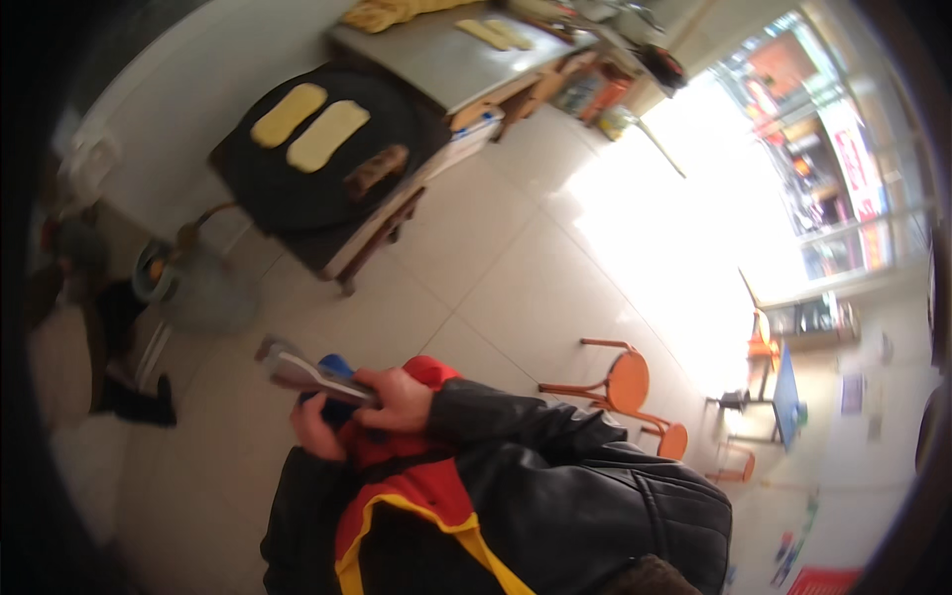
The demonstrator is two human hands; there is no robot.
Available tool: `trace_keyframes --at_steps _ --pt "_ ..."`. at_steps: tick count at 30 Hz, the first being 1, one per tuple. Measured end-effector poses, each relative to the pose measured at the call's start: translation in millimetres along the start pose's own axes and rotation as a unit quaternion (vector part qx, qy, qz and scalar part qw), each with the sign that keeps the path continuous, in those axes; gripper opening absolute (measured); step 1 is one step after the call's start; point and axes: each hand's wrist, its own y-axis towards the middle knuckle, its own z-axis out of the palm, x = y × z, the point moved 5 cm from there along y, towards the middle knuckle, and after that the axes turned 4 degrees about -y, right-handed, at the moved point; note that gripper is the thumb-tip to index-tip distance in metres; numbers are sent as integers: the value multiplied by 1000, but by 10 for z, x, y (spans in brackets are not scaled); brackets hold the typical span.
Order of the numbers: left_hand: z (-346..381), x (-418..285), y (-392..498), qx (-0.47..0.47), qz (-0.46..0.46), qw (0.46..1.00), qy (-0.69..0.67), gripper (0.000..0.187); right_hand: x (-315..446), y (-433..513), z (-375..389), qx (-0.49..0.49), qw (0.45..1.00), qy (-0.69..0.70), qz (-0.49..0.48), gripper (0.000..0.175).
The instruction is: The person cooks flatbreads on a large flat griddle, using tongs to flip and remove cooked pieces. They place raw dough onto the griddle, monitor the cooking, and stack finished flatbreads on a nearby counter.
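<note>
My right hand (398, 400) is closed around the end of a long, flat, brown-and-grey object (301, 374), blurred, its exact kind unclear. My left hand (318, 430) is just below it with curled fingers; whether it grips anything cannot be told. A blue item (337, 364) shows behind the long object. Beyond the hands, a round black griddle (297, 190) bears two pale, oblong flat dough pieces, one (288, 116) beside the other (328, 137). A browned, elongated piece (377, 171) lies near the griddle's right edge.
A metal-topped worktable (416, 56) adjoins the griddle, with dough strips (494, 34) and a larger dough mass (394, 11). A grey-blue gas cylinder (216, 294) stands at left near a person's dark shoe (141, 401). Orange stools (628, 381) and a blue table (785, 398) are at right.
</note>
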Motion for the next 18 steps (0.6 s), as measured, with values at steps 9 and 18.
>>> trace_keyframes --at_steps 9,18 --pt "73 170 256 -54 180 973 136 14 -47 -245 -12 -152 988 17 30 33" --pt "584 -159 -148 -139 535 780 293 22 -70 -289 -1 -141 990 2 12 34"
